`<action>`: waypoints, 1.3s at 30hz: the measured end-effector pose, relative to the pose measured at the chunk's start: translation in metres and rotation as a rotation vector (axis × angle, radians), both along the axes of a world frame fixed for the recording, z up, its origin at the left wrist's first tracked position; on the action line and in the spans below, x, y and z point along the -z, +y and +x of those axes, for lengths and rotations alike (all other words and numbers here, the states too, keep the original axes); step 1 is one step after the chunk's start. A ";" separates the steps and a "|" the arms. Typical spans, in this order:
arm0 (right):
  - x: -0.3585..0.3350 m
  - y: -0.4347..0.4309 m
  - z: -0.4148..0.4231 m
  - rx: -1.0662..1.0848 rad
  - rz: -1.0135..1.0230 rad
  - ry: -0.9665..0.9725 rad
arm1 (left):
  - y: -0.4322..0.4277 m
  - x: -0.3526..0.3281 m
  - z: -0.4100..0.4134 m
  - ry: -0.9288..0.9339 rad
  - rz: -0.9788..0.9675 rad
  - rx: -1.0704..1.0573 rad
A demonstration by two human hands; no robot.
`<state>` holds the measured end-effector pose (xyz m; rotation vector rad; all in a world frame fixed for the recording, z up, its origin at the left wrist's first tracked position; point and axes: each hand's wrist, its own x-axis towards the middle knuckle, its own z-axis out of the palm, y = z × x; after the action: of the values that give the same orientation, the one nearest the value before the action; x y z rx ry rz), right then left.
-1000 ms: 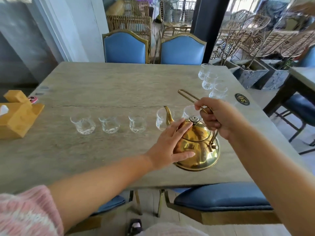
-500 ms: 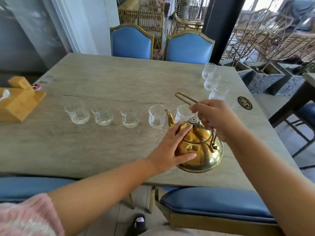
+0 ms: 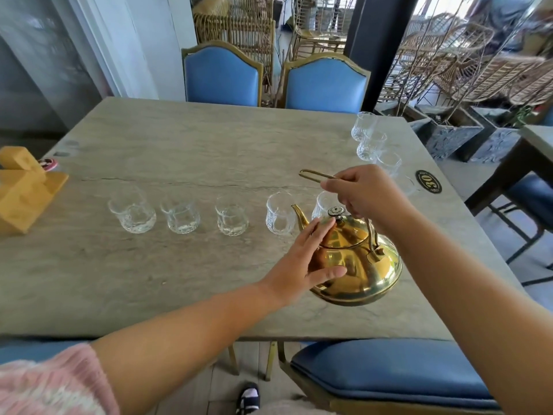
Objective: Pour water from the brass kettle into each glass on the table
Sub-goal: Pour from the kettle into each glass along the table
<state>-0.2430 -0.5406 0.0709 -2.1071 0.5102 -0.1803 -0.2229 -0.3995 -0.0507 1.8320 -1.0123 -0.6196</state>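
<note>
Spillage threatens if our right fingers, curled round the handle of the shiny round brass kettle, tilt fast and our flat left fingers slip.

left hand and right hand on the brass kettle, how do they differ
The left hand lies with straight fingers flat against the brass kettle; the right hand curls round the handle. The left hand sits low, on the body and the lid; the right hand is up above the lid. Both touch the kettle.
</note>
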 end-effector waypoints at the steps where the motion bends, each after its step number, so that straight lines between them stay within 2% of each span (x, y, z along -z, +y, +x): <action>1: -0.001 0.002 0.004 -0.004 -0.017 0.018 | 0.000 0.002 0.001 0.011 -0.012 -0.009; 10: -0.005 0.010 0.027 0.012 -0.083 0.115 | 0.001 0.004 0.007 0.057 -0.057 -0.021; 39: -0.009 0.018 0.047 -0.020 -0.159 0.176 | 0.007 0.004 0.018 0.128 -0.125 -0.016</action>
<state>-0.1956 -0.5227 0.0802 -2.2953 0.5950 -0.0236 -0.2045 -0.3921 -0.0547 1.6685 -0.9300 -0.6409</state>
